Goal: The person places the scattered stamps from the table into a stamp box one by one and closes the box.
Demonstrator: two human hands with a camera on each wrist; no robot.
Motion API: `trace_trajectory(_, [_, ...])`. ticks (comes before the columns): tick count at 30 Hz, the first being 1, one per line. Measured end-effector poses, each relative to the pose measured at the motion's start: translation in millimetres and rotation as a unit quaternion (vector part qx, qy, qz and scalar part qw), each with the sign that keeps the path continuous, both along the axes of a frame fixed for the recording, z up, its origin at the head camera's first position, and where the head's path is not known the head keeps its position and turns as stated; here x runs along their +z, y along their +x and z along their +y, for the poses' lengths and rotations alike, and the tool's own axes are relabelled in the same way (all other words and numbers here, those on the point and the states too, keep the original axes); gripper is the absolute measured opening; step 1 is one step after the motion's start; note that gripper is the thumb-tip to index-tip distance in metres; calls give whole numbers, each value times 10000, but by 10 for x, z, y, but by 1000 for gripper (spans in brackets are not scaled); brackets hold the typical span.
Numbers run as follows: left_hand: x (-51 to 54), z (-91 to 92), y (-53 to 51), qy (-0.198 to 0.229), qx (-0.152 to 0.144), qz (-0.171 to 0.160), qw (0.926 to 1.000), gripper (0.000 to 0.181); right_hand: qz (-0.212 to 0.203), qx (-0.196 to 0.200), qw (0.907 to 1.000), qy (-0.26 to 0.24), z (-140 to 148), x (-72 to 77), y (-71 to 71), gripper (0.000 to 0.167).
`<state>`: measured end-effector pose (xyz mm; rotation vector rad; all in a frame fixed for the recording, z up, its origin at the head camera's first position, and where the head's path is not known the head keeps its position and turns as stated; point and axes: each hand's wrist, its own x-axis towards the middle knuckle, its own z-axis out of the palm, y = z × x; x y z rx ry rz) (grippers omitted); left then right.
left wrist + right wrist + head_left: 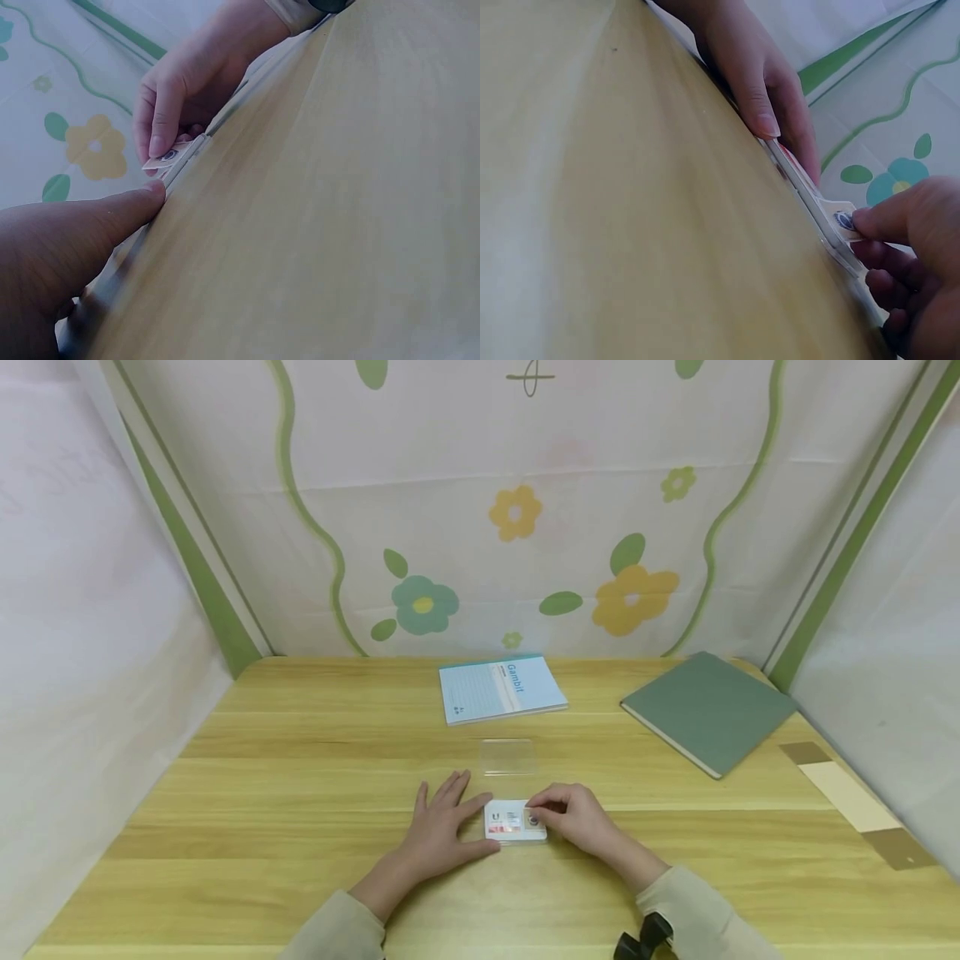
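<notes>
A small white printed card [504,817] lies flat in front of me, over a clear plastic piece [517,842] whose edge shows along its near side. My left hand [442,835] rests at the card's left end, fingers spread, with thumb and index finger touching its near and far corners. At the right end my right hand [576,817] pinches a small pale square label [844,219] with a dark round print, between thumb and fingers. In the right wrist view the label tilts up slightly from the card. Whether it is fully free of the card I cannot tell.
Just behind the card lies a clear rectangular plastic cover [507,757]. Farther back is a light blue notebook [498,691], with a dark green book [708,712] to its right. A brown-and-cream strip [851,797] lies along the right table edge. Patterned curtains [480,460] enclose the wooden table [285,793].
</notes>
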<state>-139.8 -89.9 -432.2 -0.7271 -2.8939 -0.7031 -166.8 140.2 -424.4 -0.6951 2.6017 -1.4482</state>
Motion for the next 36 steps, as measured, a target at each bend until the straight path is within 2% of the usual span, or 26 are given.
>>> trace_trajectory(10, [0, 2, 0, -28, -13, 24, 10000, 67, 456, -279, 9980, 331, -38, -23, 23, 5])
trace_trajectory(17, [-5, 5, 1, -42, 5, 47, 10000, 67, 800, -298, 9947, 579, -53, -28, 31, 4])
trace_trajectory(23, [-7, -2, -1, -69, 6, 51, 10000, 70, 917, -343, 9938, 525, -58, -22, 39, 7])
trace_trajectory(25, [-2, -3, -3, 26, 16, 29, 10000, 72, 911, -435, 9941, 401, -58, -5, 46, 11])
trace_trajectory(29, [2, -28, -48, 534, 71, 195, 9984, 71, 972, -666, 9930, 124, -29, 62, 21, 21])
trace_trajectory(33, [51, -83, -151, 953, 337, 438, 9939, 69, 888, -823, 9924, 223, 45, 141, -89, 34])
trace_trajectory(36, [86, -101, -254, 1116, 598, 424, 9910, 68, 727, -818, 9929, 463, 85, 159, -200, 46])
